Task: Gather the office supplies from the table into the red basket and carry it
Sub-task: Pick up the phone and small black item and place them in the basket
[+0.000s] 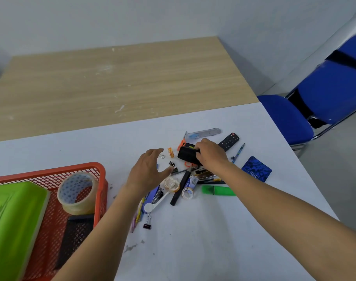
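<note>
The red mesh basket (101,180) stands at the lower left and holds a green box (14,216), a big roll of clear tape (77,193) and a black flat item (75,236). Office supplies lie heaped on the white table (203,240): a green highlighter (217,190), small tape rolls (172,184), a black remote (229,141), a blue notebook (256,168), a clear ruler (205,132) and orange scissors (182,143). My right hand (210,154) grips a black rectangular object (186,156) just above the heap. My left hand (147,169) hovers open beside it.
A bare wooden table (116,82) adjoins the far side of the white one. Blue chairs (325,94) stand off the right edge. A pen (238,153) and a binder clip (147,225) lie at the edges of the heap.
</note>
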The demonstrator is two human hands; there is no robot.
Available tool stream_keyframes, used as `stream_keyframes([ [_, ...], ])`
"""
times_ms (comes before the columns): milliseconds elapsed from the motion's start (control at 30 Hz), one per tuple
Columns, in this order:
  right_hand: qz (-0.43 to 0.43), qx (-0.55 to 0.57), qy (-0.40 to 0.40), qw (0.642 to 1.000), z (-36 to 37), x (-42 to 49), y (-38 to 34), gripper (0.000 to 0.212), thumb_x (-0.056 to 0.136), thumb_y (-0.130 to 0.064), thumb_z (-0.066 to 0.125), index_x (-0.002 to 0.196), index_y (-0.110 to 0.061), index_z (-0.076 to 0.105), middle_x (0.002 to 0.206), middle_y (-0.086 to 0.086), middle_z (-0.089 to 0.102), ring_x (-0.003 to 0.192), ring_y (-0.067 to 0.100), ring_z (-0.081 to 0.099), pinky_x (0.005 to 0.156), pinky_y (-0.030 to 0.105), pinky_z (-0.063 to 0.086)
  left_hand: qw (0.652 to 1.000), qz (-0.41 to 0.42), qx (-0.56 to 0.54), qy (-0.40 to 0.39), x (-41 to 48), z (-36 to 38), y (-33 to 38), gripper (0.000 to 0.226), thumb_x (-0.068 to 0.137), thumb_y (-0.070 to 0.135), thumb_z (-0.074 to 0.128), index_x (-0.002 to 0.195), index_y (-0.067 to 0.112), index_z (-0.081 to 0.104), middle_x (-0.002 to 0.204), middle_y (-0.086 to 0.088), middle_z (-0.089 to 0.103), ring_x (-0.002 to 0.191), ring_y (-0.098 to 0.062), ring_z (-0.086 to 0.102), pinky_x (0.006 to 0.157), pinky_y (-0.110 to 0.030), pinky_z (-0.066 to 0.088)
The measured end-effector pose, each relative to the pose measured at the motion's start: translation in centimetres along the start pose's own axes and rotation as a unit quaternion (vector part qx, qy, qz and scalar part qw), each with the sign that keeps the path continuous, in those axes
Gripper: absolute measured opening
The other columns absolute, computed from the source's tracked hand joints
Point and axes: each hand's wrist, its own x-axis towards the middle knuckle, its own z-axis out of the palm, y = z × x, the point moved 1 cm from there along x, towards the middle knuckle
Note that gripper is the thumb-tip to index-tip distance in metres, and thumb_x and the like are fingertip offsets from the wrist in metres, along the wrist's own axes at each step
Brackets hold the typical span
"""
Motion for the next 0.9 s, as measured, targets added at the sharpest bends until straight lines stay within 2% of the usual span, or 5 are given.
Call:
stream_keyframes([
  [133,-0.005,0.019,-0.005,1.000,-0.1,-0.8,-0.1,0.027,0.096,-0.017,0.046,0.118,-0.018,0.062,0.119,0.006,0.060,0.109,0.026,0.056,0.082,0.037,0.049,1.000,0.012,-0.001,0.001,-0.2,-0.3,0.5,0.063,0.087,0.046,0.060,0.140,0.021,0.038,0.141,0.001,0.045,0.128,-0.017,0.043,0.102,-0.032,0.039],
  [367,-0.037,0.111,0.062,0.991,-0.2,-3.2,-0.3,0.022,0.095,-0.016,0.053,0.111,-0.014,0.067,0.109,0.005,0.066,0.100,0.025,0.059,0.083,0.037,0.050,0.999,0.033,0.002,0.002,-0.6,-1.0,0.8,0.061,0.088,0.044,0.060,0.140,0.021,0.039,0.140,0.000,0.046,0.129,-0.018,0.042,0.103,-0.035,0.041],
  [600,-0.104,0.191,0.139,0.966,-1.5,-5.3,-2.1,0.021,0.091,-0.014,0.060,0.109,-0.011,0.070,0.103,0.004,0.070,0.094,0.021,0.064,0.080,0.026,0.046,0.998,0.044,-0.029,0.040,-1.0,-2.6,1.7,0.065,0.087,0.051,0.056,0.141,0.018,0.038,0.139,-0.002,0.047,0.127,-0.020,0.045,0.101,-0.035,0.040],
  [767,-0.166,0.175,0.200,0.950,-2.4,-6.7,-3.8,0.021,0.090,-0.009,0.059,0.109,-0.010,0.069,0.097,0.004,0.068,0.087,0.022,0.063,0.073,0.033,0.049,0.994,0.062,-0.045,0.084,-1.4,-4.2,2.4,0.061,0.090,0.051,0.051,0.139,0.016,0.041,0.136,-0.004,0.051,0.125,-0.020,0.047,0.101,-0.033,0.039],
  [900,-0.204,0.121,0.258,0.936,-2.9,-7.8,-5.0,0.018,0.089,-0.009,0.058,0.103,-0.009,0.069,0.096,0.003,0.068,0.086,0.025,0.063,0.066,0.037,0.053,0.992,0.060,-0.067,0.086,-1.8,-5.7,2.7,0.058,0.091,0.049,0.051,0.137,0.015,0.045,0.134,-0.003,0.053,0.123,-0.020,0.049,0.102,-0.034,0.040],
])
